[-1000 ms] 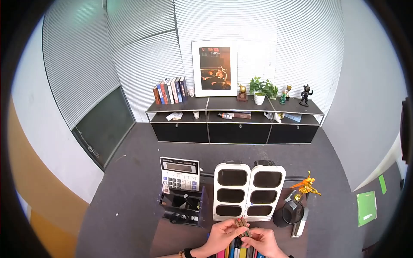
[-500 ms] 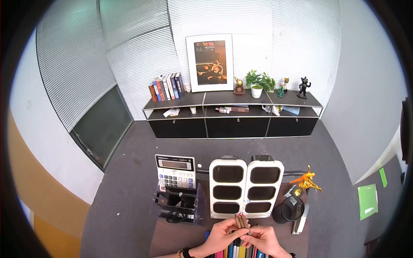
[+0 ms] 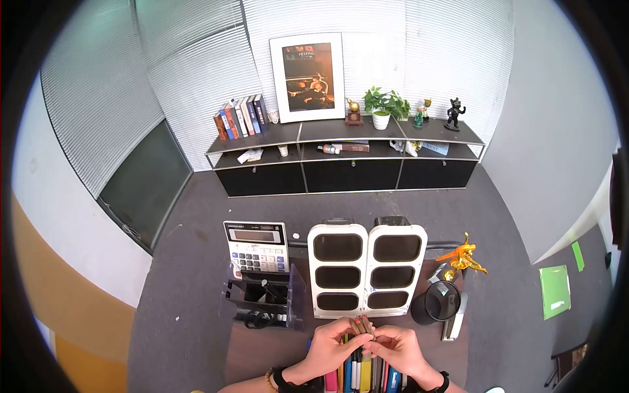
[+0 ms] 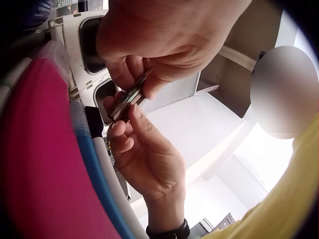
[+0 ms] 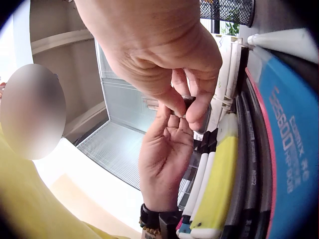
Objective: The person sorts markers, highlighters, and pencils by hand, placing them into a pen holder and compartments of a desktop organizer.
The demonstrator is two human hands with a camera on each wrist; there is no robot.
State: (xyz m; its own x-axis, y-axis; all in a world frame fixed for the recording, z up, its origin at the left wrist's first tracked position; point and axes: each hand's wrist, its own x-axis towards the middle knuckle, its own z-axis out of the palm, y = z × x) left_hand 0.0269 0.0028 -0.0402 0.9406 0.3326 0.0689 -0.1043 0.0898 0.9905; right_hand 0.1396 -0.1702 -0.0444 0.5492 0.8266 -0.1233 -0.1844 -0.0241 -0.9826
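Observation:
Above a row of pens and markers [image 3: 367,376], both hands hold a small bunch of slim brown sticks, apparently pencils [image 3: 362,327], with red showing near their upper ends. The left hand [image 3: 331,344] grips the bunch between thumb and fingers. From the other side, the right hand [image 3: 403,347] pinches its lower end. In the left wrist view the pencils [image 4: 130,98] slant between both sets of fingertips. Only a short brown end [image 5: 188,102] shows in the right wrist view, the rest hidden by the fingers.
A white two-column frame with dark windows [image 3: 365,275] stands behind the hands. Left of it are a calculator [image 3: 257,252] and a dark desk organizer [image 3: 262,298]. To the right stand a black mesh pen cup [image 3: 424,308], a stapler [image 3: 452,327] and a golden figurine [image 3: 464,255].
The head view has tilted down, so the desk things sit higher in it. Both hands keep hold of the pencils, with only slight finger movement.

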